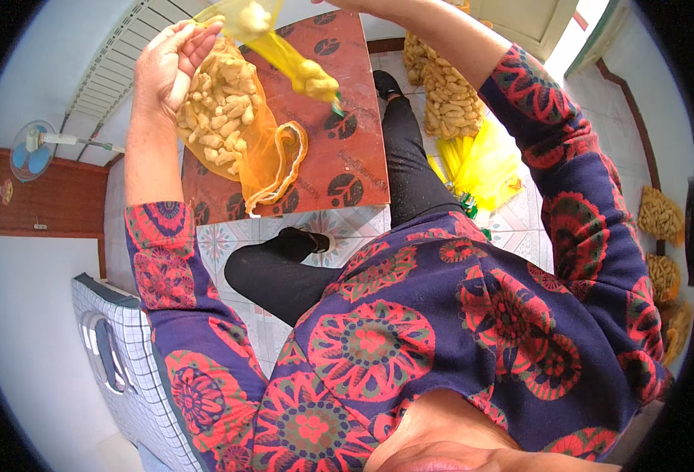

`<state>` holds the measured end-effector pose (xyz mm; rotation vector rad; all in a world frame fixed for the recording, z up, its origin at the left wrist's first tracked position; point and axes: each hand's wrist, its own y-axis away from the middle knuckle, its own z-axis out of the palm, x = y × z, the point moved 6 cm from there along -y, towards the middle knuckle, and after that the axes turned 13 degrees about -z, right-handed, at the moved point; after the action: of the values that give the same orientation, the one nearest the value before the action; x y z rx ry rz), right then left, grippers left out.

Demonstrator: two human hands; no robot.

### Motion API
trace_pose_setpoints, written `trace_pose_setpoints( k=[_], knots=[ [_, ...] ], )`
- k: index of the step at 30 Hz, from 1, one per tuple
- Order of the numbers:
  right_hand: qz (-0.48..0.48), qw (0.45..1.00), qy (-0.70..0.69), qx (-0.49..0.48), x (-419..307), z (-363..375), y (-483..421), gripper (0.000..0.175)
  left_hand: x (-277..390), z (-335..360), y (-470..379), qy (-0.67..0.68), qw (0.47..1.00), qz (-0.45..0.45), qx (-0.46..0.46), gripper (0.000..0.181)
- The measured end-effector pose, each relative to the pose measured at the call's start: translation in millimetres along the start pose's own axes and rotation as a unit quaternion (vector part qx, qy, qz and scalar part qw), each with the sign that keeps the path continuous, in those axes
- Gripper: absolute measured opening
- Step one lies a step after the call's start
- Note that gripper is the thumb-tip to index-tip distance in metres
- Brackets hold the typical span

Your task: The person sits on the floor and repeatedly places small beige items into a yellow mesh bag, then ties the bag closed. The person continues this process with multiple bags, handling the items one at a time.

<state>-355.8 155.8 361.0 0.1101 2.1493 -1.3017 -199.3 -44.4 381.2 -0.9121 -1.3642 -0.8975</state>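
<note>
My left hand (pixel 177 62) pinches the mouth of a narrow yellow mesh bag (pixel 282 56) at the top of the view. A few pieces of ginger (pixel 317 79) sit in the bag's lower end, which has a green tip and hangs over the board. Another pale piece (pixel 254 19) shows through the mesh nearer my fingers. Below my left hand lies an orange mesh sack (pixel 264 150), its drawn-out mouth edged with white cord, with many ginger pieces (pixel 223 109) inside. Only the edge of my right hand (pixel 338 3) shows at the top rim; its fingers are mostly cut off.
The red-brown board tabletop (pixel 347 159) carries the sack. Filled mesh sacks (pixel 450 100) stand right of my leg, beside a pile of yellow mesh bags (pixel 488 165) on the tiled floor. More sacks (pixel 661 215) line the right wall. A fan (pixel 31 150) and a checked cloth (pixel 128 354) are at left.
</note>
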Motion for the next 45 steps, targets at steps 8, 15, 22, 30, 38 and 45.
trace_pose_setpoints(
  k=[8,15,22,30,38,45],
  knots=[
    [0.021,0.999,-0.001,-0.042,-19,11,17,0.023,-47,-5,6,0.085,0.994,-0.06,0.029,0.02],
    [-0.029,0.999,-0.03,0.005,-42,8,34,0.02,-24,34,41,-0.235,0.967,0.087,0.05,0.008],
    [-0.044,0.994,-0.057,0.078,-1,6,45,0.017,-29,41,51,-0.327,0.92,0.178,0.123,0.003],
    [0.04,0.994,-0.098,-0.02,-28,9,48,0.019,-30,17,45,-0.138,0.978,0.131,0.087,0.002],
    [0.142,0.971,-0.185,-0.056,5,29,44,0.02,-29,28,45,-0.038,0.989,0.123,0.077,0.004],
    [-0.02,0.981,-0.034,-0.189,3,90,104,0.054,-47,50,50,-0.096,0.988,0.104,0.055,0.006]
  ],
)
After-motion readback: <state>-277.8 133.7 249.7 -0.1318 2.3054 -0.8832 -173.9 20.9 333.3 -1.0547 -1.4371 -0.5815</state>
